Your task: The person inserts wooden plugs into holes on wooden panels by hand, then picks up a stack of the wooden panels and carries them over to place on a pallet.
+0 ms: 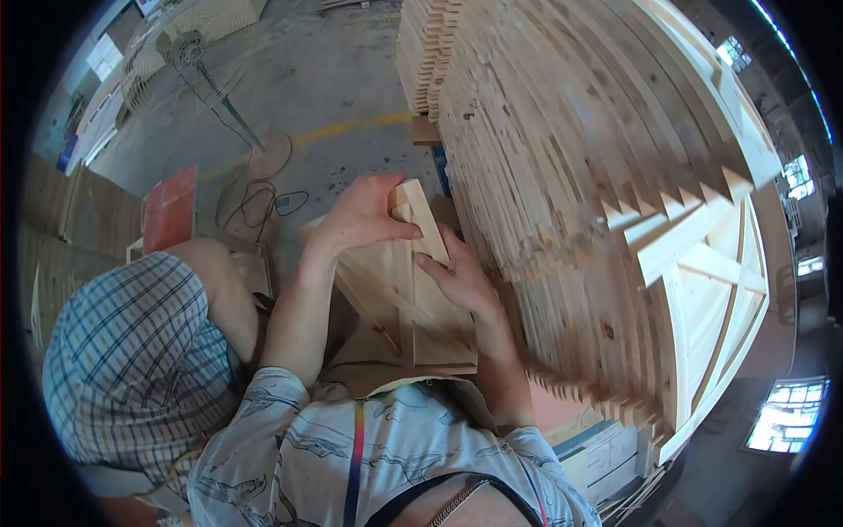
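In front of my body stands a pale wooden panel with diagonal brace strips on its face. A light wooden bar runs along its upper end; whether bar and panel are joined, I cannot tell. My left hand is closed over the bar's far end, thumb on the near face. Lower down, my right hand grips the bar's right side, its thumb pressed on the wood and most of its fingers hidden behind.
Close on my right rises a tall stack of wooden panels, its edges jutting out. A co-worker in a plaid head covering is beside me at left. Further off are a standing fan, its cable on the floor, and a red board.
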{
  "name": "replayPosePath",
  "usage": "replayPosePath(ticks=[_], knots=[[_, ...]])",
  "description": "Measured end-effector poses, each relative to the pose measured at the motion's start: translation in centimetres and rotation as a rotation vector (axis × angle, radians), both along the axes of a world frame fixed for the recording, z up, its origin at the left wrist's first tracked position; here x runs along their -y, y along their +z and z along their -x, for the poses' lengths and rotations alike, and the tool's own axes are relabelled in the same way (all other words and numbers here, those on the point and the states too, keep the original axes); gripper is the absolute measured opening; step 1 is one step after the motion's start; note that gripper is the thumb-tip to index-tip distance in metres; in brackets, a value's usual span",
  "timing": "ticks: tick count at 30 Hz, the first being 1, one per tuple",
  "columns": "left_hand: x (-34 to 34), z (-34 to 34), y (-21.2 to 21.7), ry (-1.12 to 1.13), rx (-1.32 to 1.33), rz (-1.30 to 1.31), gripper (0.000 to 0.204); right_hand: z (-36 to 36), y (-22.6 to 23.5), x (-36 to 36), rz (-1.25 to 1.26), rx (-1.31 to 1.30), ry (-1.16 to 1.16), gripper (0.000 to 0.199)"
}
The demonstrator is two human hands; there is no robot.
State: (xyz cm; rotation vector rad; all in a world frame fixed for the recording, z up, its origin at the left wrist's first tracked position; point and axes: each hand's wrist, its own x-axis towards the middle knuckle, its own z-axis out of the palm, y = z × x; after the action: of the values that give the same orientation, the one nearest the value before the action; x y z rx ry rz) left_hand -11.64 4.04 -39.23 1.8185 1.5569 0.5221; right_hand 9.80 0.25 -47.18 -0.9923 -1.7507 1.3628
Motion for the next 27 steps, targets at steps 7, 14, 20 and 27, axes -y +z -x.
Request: replayPosePath(ticks=[7, 14, 20, 27], knots=[[-4.4, 3.2, 0.6, -0.053, -0.108, -0.132, 0.055, 3.4, -2.8, -3.6, 0.083, -0.043, -0.063, 0.039], [-9.5, 8.6, -2.7, -0.017, -0.068, -0.217, 0.058, 8.3, -2.4, -9.7, 0.086, 0.006, -0.094, 0.037], [-15.4, 15.9, -4.7, 0.01, 0.037, -0.276, 0.056, 14.3, -2.7, -17.4, 0.094, 0.092, -0.034, 0.041], [-18.7, 27.0, -5.8, 0.215, 0.032, -0.303, 0.055, 25.9, -2.5, -25.5, 0.319, -0.138, 0.143, 0.044]])
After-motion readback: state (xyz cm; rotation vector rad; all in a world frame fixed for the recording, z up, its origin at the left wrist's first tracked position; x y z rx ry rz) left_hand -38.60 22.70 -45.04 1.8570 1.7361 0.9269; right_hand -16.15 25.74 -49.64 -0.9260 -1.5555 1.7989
